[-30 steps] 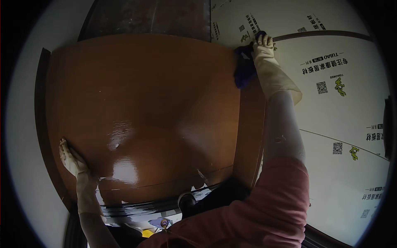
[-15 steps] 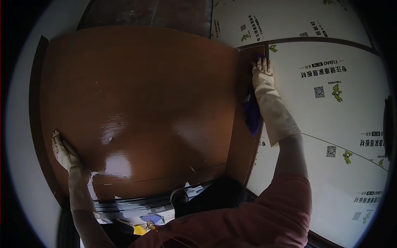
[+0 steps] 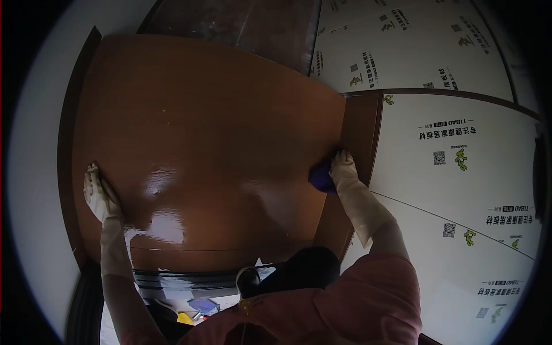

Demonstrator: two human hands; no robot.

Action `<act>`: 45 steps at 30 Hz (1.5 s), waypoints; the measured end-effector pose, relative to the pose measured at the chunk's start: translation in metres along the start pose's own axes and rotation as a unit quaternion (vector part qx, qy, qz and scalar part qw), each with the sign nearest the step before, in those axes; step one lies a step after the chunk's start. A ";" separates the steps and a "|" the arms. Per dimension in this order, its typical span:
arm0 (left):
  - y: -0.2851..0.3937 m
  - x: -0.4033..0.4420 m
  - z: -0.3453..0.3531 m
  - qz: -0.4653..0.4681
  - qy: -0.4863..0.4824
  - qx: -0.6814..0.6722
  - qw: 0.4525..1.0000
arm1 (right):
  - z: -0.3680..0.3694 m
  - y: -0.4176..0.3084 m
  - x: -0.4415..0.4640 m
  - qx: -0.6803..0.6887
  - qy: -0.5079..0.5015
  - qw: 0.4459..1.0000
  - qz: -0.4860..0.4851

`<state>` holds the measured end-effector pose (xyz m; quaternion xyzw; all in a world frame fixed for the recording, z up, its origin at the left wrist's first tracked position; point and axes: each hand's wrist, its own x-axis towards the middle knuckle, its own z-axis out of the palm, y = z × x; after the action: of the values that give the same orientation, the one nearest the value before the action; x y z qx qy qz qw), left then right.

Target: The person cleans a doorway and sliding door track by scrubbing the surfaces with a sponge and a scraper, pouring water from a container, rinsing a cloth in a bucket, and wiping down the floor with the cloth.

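Both hands wear pale rubber gloves. My right hand (image 3: 343, 165) presses a purple cloth (image 3: 322, 177) against the right edge of a glossy brown wooden panel (image 3: 218, 126), where it meets a narrow brown side strip (image 3: 359, 123). The cloth bunches out to the left of the fingers. My left hand (image 3: 100, 194) lies flat on the panel near its left edge, fingers stretched out and nothing in them.
White printed boards (image 3: 448, 190) cover the right side. A dark dusty surface (image 3: 259, 26) lies beyond the panel. A dark trim (image 3: 72, 144) borders a pale wall at left. My shoe (image 3: 248, 282) rests by black rails (image 3: 184, 280) at the near edge.
My right hand and the purple cloth have moved down and slightly left, from the top of the side strip toward the panel's edge. The view has shifted; my left hand stays on the panel.
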<state>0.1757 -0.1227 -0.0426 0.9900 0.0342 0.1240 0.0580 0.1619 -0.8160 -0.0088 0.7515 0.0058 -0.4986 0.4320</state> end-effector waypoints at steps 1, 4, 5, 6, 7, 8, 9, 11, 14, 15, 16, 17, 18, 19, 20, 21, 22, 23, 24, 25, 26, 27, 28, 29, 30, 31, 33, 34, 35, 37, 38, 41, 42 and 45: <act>-0.002 -0.001 0.003 -0.009 -0.004 -0.002 1.000 | 0.001 0.001 -0.011 0.018 -0.035 0.999 -0.013; -0.004 -0.003 0.007 -0.018 -0.010 0.041 0.999 | -0.052 0.059 -0.017 0.059 0.014 0.997 0.044; -0.008 -0.006 0.012 -0.012 -0.006 0.042 0.999 | -0.062 0.086 -0.004 -0.002 0.124 0.989 0.080; -0.013 -0.008 0.017 -0.031 -0.009 0.056 0.998 | -0.072 0.113 0.009 -0.056 0.235 0.962 0.129; -0.009 -0.006 0.024 -0.051 -0.008 0.070 0.996 | -0.083 0.140 0.023 -0.093 0.334 0.920 0.180; 0.007 -0.004 0.045 -0.116 -0.018 0.096 0.988 | -0.085 0.160 0.074 -0.179 0.201 0.943 0.197; 0.024 0.005 0.062 -0.181 -0.030 0.125 0.975 | -0.095 0.160 0.082 -0.148 0.153 0.958 0.190; 0.151 0.025 0.045 -0.097 -0.007 0.129 0.987 | -0.088 0.124 0.056 -0.093 0.121 0.975 0.163; 0.153 0.031 0.034 -0.122 -0.001 0.033 0.992 | -0.071 0.081 0.001 -0.112 0.068 0.986 0.103; 0.155 0.036 0.035 -0.132 -0.001 0.038 0.991 | -0.086 0.087 -0.009 -0.120 0.072 0.985 0.102; 0.160 0.032 0.036 -0.142 -0.009 0.040 0.989 | -0.104 0.101 -0.010 -0.123 0.090 0.981 0.119; 0.157 0.030 0.041 -0.110 0.046 0.008 0.993 | -0.117 0.113 -0.004 -0.117 0.109 0.978 0.133; 0.158 0.029 0.046 -0.108 0.050 0.007 0.993 | -0.119 0.119 0.013 -0.105 0.114 0.977 0.147; 0.161 0.032 0.043 -0.123 0.035 0.011 0.992 | -0.122 0.124 0.028 -0.093 0.119 0.975 0.160; 0.159 0.031 0.038 -0.133 0.011 0.015 0.991 | -0.127 0.129 0.040 -0.081 0.125 0.974 0.173; 0.158 0.030 0.038 -0.132 0.007 0.020 0.991 | -0.113 0.116 0.035 -0.093 0.102 0.974 0.180; 0.160 0.032 0.041 -0.139 0.009 0.016 0.990 | -0.101 0.103 0.027 -0.104 0.078 0.974 0.186; 0.161 0.033 0.042 -0.151 0.008 0.016 0.988 | -0.084 0.089 0.016 -0.104 0.062 0.979 0.164; 0.159 0.031 0.039 -0.150 0.000 0.016 0.989 | -0.065 0.073 0.009 -0.098 0.048 0.986 0.128; 0.157 0.030 0.037 -0.145 -0.003 0.014 0.989 | -0.060 0.066 0.003 -0.081 0.038 0.991 0.098; 0.158 0.031 0.037 -0.147 -0.003 0.013 0.989 | -0.061 0.072 0.005 -0.066 0.043 0.993 0.083; 0.159 0.032 0.038 -0.150 -0.004 0.014 0.989 | -0.067 0.087 0.017 -0.058 0.066 0.992 0.088; 0.163 0.031 0.038 -0.153 -0.007 0.011 0.988 | -0.083 0.108 0.030 -0.054 0.107 0.987 0.110; 0.164 0.035 0.035 -0.147 -0.006 0.010 0.989 | -0.098 0.131 0.048 -0.048 0.159 0.977 0.134; 0.163 0.036 0.033 -0.146 -0.005 0.014 0.989 | -0.111 0.148 0.070 -0.019 0.215 0.966 0.144; 0.162 0.033 0.032 -0.152 -0.011 0.024 0.988 | -0.125 0.165 0.090 0.011 0.271 0.951 0.150; 0.160 0.034 0.037 -0.140 -0.001 0.029 0.990 | -0.129 0.160 0.133 0.028 0.311 0.940 0.135; 0.159 0.033 0.039 -0.136 0.009 0.033 0.990 | -0.130 0.143 0.134 0.024 0.263 0.956 0.131; 0.159 0.030 0.038 -0.133 0.005 0.041 0.990 | -0.128 0.126 0.138 0.029 0.225 0.967 0.118; 0.161 0.033 0.037 -0.129 0.013 0.039 0.991 | -0.115 0.093 0.125 0.039 0.160 0.983 0.082; 0.159 0.032 0.036 -0.128 0.010 0.038 0.991 | -0.100 0.076 0.111 0.043 0.127 0.989 0.055; 0.162 0.037 0.034 -0.140 0.001 0.019 0.990 | -0.036 0.048 0.064 0.153 0.005 0.985 -0.077; 0.163 0.037 0.032 -0.141 0.002 0.020 0.990 | -0.015 0.020 0.077 0.035 0.049 0.996 0.061; 0.161 0.033 0.034 -0.140 -0.003 0.035 0.990 | -0.056 0.082 0.059 -0.042 0.247 0.960 0.127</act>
<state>0.2247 -0.2829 -0.0478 0.9773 0.1765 0.1103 0.0405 0.2698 -0.8558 0.0065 0.8269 0.0379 -0.2378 0.5083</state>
